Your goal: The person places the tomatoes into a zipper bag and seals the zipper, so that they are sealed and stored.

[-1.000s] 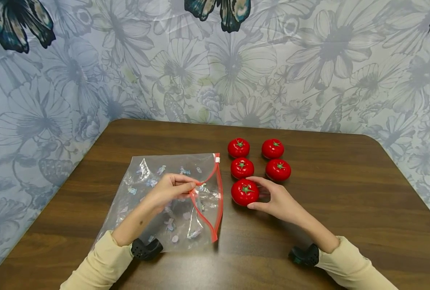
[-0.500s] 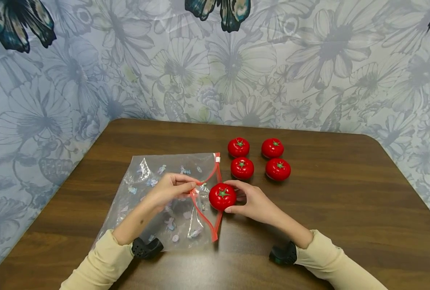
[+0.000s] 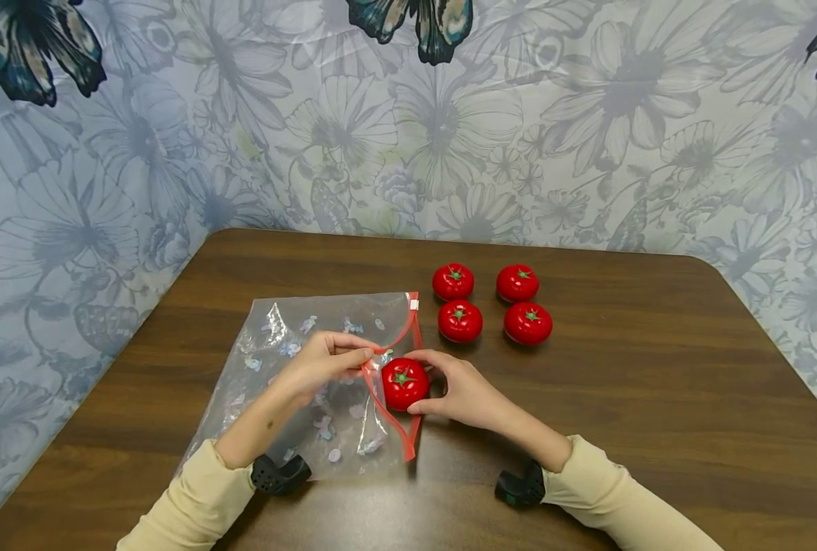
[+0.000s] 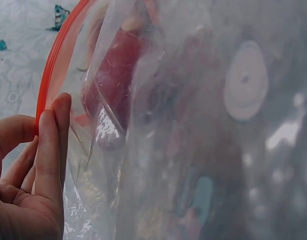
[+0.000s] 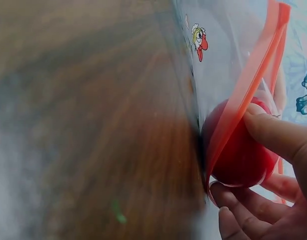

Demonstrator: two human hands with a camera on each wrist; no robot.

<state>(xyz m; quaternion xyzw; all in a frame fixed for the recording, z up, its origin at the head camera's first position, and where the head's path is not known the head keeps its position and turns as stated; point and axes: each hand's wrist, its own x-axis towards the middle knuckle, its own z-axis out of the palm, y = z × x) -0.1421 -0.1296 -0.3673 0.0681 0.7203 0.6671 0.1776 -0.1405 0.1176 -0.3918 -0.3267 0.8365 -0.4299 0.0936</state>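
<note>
A clear zip bag (image 3: 277, 413) with a red zip edge and small printed figures lies on the table, its mouth facing right. My left hand (image 3: 321, 361) pinches the upper red edge between thumb and fingers and lifts it, so the mouth gapes. In my right hand (image 3: 459, 389) is a red tomato (image 3: 405, 384) with a green star-shaped top, gripped from its right side within the bag's mouth. The right wrist view shows the red edge crossing in front of that tomato (image 5: 243, 155). Through the film in the left wrist view the tomato (image 4: 113, 75) looks blurred.
Several more tomatoes stand behind my right hand, among them a near right tomato (image 3: 528, 323) and a far left tomato (image 3: 452, 282). The brown wooden table (image 3: 629, 367) ends at the back against a flower-patterned cloth (image 3: 560, 138).
My right hand has carried the nearest tomato leftward from its place in front of the others into the bag's mouth. The left hand has kept its pinch on the edge.
</note>
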